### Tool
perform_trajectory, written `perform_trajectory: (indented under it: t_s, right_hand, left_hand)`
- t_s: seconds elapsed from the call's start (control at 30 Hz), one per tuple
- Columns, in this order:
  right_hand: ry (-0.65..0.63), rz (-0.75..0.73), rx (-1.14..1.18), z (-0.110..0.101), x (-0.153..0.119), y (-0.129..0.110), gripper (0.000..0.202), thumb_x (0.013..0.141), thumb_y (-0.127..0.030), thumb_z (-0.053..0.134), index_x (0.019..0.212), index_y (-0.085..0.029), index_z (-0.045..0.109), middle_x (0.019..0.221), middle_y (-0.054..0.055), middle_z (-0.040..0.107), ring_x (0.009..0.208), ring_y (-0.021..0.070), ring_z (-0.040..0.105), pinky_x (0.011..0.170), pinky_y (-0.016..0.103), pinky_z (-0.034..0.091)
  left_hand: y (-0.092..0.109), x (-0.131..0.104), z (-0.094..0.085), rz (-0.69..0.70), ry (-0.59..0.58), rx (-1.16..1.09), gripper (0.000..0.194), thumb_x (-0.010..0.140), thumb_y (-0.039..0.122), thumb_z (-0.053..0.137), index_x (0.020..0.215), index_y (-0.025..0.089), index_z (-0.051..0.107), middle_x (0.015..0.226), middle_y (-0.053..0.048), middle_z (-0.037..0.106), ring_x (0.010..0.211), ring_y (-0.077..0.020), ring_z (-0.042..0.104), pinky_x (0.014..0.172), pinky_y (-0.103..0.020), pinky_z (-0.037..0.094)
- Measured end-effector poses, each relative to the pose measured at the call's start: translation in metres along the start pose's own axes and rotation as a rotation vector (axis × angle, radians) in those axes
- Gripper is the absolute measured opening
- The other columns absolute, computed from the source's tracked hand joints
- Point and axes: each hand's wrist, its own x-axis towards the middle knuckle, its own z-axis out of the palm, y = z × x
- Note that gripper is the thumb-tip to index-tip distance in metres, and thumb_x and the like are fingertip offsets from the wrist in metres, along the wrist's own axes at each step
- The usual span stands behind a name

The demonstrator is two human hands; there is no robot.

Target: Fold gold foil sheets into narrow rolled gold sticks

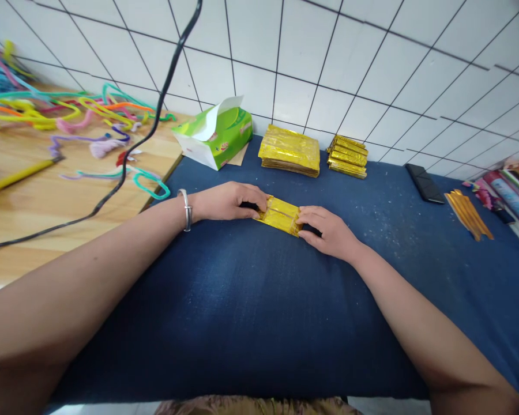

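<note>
A small sheet of shiny gold foil paper (281,215) lies at the middle of the dark blue cloth (259,300), with a crease line along its length. My left hand (237,202) pinches its left end between thumb and fingers. At the right end, my right hand (324,227) grips the edge the same way. Just beyond the hands sits a thick stack of gold foil paper (289,151). To its right is a smaller pile of narrow folded gold strips (348,155).
A green tissue box (225,135) stands at the back left. Colourful pipe cleaners (69,112) cover the wooden table, crossed by a black cable (155,115). On the right are a black phone (424,183), orange-gold strips (467,214) and books (512,199). A tiled wall (311,63) rises behind.
</note>
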Motion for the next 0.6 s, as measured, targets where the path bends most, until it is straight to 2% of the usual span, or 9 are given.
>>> perform_trajectory:
  t_s: [0.2, 0.4, 0.6]
  right_hand:
    - [-0.019, 0.015, -0.044, -0.0011, -0.0049, -0.0030, 0.031, 0.083, -0.036, 0.058, 0.112, -0.025, 0.057, 0.119, 0.007, 0.060, 0.122, 0.0225, 0.048, 0.100, 0.043, 0.040]
    - [-0.011, -0.040, -0.148, -0.0012, -0.0044, -0.0041, 0.026, 0.087, -0.034, 0.053, 0.109, -0.023, 0.058, 0.114, 0.006, 0.063, 0.120, 0.0220, 0.050, 0.099, 0.042, 0.040]
    - [0.008, -0.169, -0.346, -0.0010, -0.0071, -0.0075, 0.021, 0.089, -0.028, 0.050, 0.104, -0.019, 0.061, 0.116, 0.010, 0.063, 0.117, 0.0231, 0.053, 0.096, 0.041, 0.042]
  left_hand:
    - [0.0017, 0.0008, -0.0009, -0.005, -0.026, 0.038, 0.020, 0.086, 0.024, 0.051, 0.102, 0.022, 0.063, 0.108, -0.004, 0.063, 0.115, -0.0139, 0.052, 0.096, -0.027, 0.040]
    - [0.0092, 0.0014, -0.0025, -0.001, -0.042, 0.093, 0.015, 0.084, 0.021, 0.051, 0.092, 0.021, 0.064, 0.104, -0.003, 0.063, 0.106, -0.0141, 0.056, 0.092, -0.026, 0.042]
    - [0.0035, -0.0021, -0.0033, 0.044, -0.079, 0.074, 0.019, 0.082, 0.027, 0.057, 0.099, 0.022, 0.065, 0.117, -0.005, 0.058, 0.109, -0.0155, 0.055, 0.096, -0.027, 0.040]
